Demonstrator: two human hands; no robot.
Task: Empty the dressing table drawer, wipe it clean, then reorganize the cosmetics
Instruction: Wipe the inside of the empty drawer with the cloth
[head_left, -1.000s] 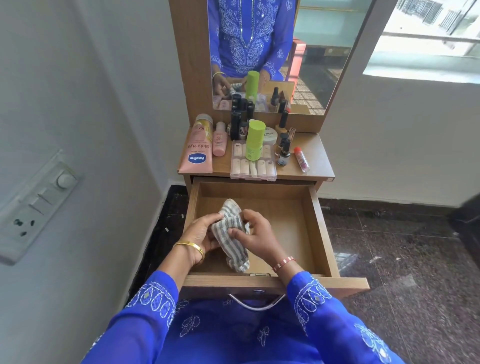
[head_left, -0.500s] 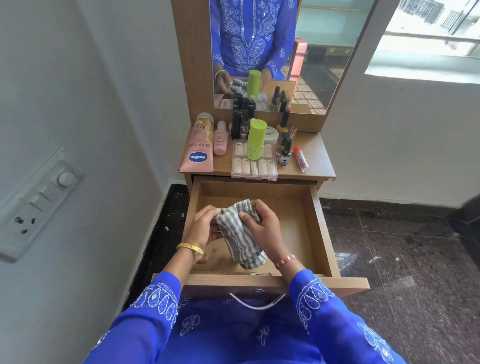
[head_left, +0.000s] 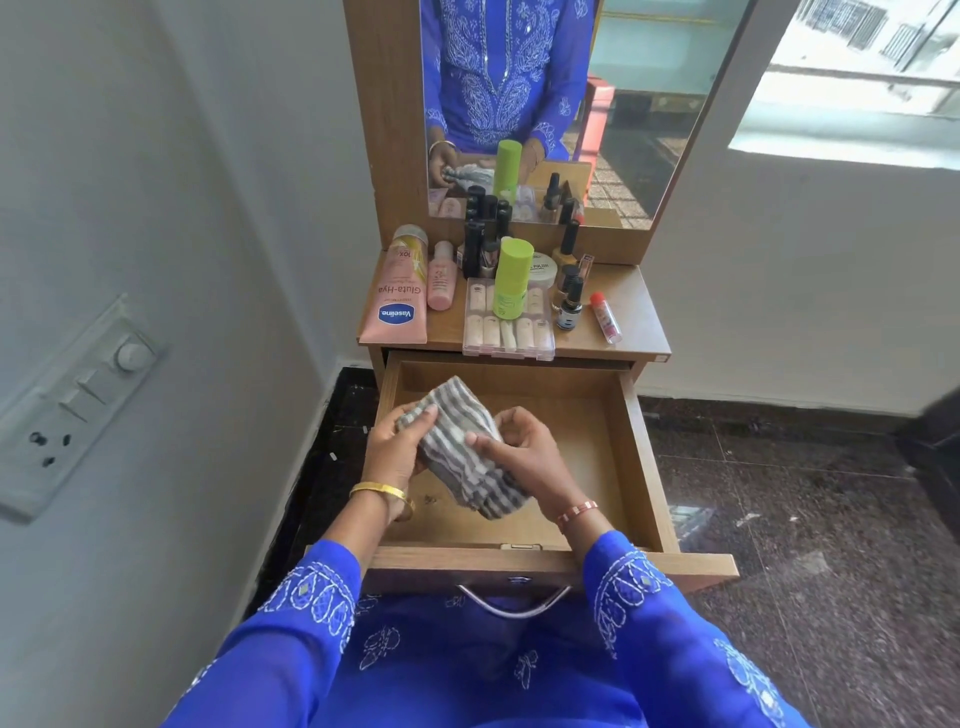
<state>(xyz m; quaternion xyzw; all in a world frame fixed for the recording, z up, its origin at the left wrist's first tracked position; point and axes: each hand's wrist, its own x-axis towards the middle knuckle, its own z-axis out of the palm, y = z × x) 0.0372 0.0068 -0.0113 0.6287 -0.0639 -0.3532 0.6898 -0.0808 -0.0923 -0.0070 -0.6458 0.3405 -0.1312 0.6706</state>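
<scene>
Over the open wooden drawer (head_left: 626, 457), the left hand (head_left: 395, 452) and right hand (head_left: 524, 457) are both gripping a soft, crumpled grey-and-white striped cloth (head_left: 462, 447) bunched between them

The wooden drawer (head_left: 626, 457) stands pulled fully out, its bare floor holding only a few dark specks near the front left. Above it hangs a grey-and-white striped cloth (head_left: 462, 449), bunched and folded. The cosmetics crowd the tabletop (head_left: 634, 312): a pink tube (head_left: 396, 299) lying flat, a small pink bottle (head_left: 441, 283), a green stick (head_left: 511, 278) upright on a clear case (head_left: 509, 332), dark polish bottles (head_left: 480, 249), and a red-capped tube (head_left: 605, 317).
</scene>
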